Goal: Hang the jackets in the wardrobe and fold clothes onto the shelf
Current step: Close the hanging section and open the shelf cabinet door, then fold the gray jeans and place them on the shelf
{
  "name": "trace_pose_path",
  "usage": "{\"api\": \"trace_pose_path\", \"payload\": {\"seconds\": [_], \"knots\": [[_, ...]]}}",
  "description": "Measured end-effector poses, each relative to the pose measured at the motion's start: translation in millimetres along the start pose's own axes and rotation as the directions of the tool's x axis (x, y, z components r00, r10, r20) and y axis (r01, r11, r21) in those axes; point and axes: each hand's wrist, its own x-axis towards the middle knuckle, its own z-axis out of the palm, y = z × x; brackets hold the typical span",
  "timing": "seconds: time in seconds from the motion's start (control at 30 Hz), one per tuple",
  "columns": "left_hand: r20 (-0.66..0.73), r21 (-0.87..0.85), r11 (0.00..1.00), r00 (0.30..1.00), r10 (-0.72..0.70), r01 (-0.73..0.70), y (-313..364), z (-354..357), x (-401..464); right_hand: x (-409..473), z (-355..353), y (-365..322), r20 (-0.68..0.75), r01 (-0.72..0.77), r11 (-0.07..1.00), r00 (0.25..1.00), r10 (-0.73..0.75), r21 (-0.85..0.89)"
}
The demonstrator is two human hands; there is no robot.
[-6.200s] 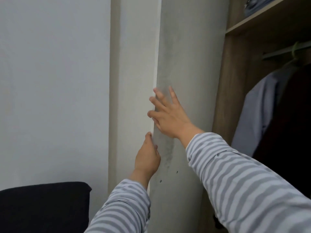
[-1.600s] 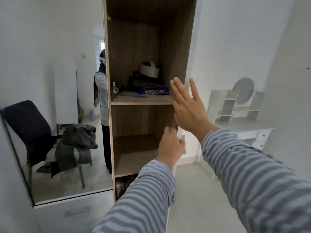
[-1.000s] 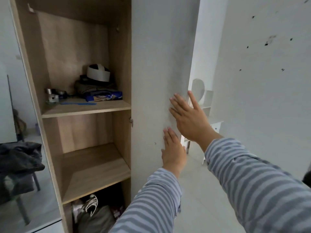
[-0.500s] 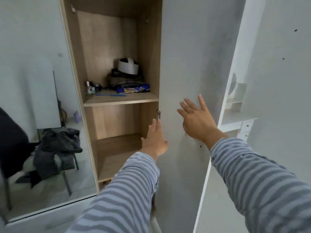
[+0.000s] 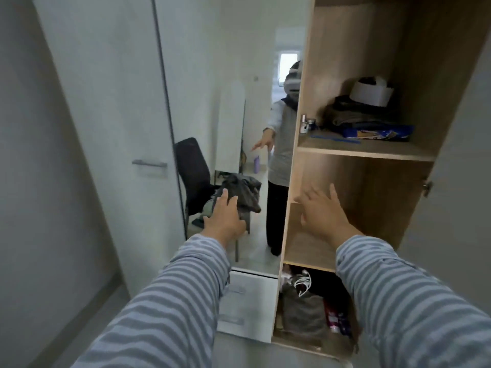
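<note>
An open wooden wardrobe compartment [image 5: 372,75] fills the right of the head view. Its upper shelf [image 5: 364,151] holds folded dark clothes [image 5: 353,115], a white cap and a blue packet. The middle shelf [image 5: 303,251] is bare. My left hand [image 5: 224,213] reaches forward in front of the mirror, fingers relaxed, holding nothing. My right hand [image 5: 322,208] hovers before the middle shelf with fingers spread and empty. A mirror [image 5: 228,75] reflects a dark chair with a heap of grey clothes [image 5: 241,189] on it.
The open wardrobe door [image 5: 462,155] stands at the far right. A closed white door with a metal handle [image 5: 150,163] is on the left. The bottom compartment holds bags and clutter [image 5: 305,304]. White drawers [image 5: 244,306] sit under the mirror. My reflection shows in the mirror.
Both hands have come off the wardrobe door, which has swung fully open to the right. My view has turned left, onto the mirror and the shelves.
</note>
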Motion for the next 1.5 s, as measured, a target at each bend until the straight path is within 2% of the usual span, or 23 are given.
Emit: {"api": "trace_pose_path", "payload": {"seconds": [0.2,0.37,0.5,0.6,0.7,0.87,0.97,1.07,1.27,1.4,1.5], "knots": [[-0.110,-0.021,0.962,0.956,-0.272,0.271,-95,-30,-27,70,30,-102,0.009,0.278,0.954,0.960,-0.281,0.117],[-0.190,-0.082,0.850,0.829,-0.526,0.520,-172,-35,-79,98,48,-199,-0.021,0.522,0.829,0.848,-0.529,0.201],[-0.203,-0.142,0.667,0.638,-0.743,0.731,-216,-25,-158,85,63,-278,-0.029,0.698,0.673,0.699,-0.714,0.246],[-0.186,-0.209,0.477,0.444,-0.876,0.854,-228,-7,-226,56,67,-334,-0.031,0.814,0.521,0.545,-0.838,0.258],[-0.161,-0.279,0.300,0.263,-0.951,0.912,-229,15,-296,16,63,-384,-0.027,0.873,0.384,0.410,-0.912,0.299],[-0.102,-0.384,0.004,-0.038,-0.994,0.923,-212,58,-424,-83,47,-450,-0.096,0.937,0.062,0.101,-0.990,0.343],[-0.075,-0.444,-0.105,-0.154,-0.985,0.890,-198,78,-476,-143,36,-476,-0.119,0.934,-0.102,-0.064,-0.991,0.343],[-0.063,-0.499,-0.160,-0.219,-0.974,0.852,-191,89,-512,-194,24,-495,-0.123,0.922,-0.217,-0.186,-0.975,0.321],[-0.053,-0.613,-0.217,-0.313,-0.948,0.760,-193,117,-565,-273,17,-524,-0.113,0.893,-0.364,-0.346,-0.931,0.265],[0.033,-0.696,-0.288,-0.371,-0.928,0.658,-189,157,-584,-322,39,-542,-0.046,0.851,-0.448,-0.453,-0.890,0.273],[0.103,-0.754,-0.364,-0.448,-0.888,0.547,-193,197,-598,-364,61,-563,-0.017,0.808,-0.529,-0.544,-0.839,0.259]]}}
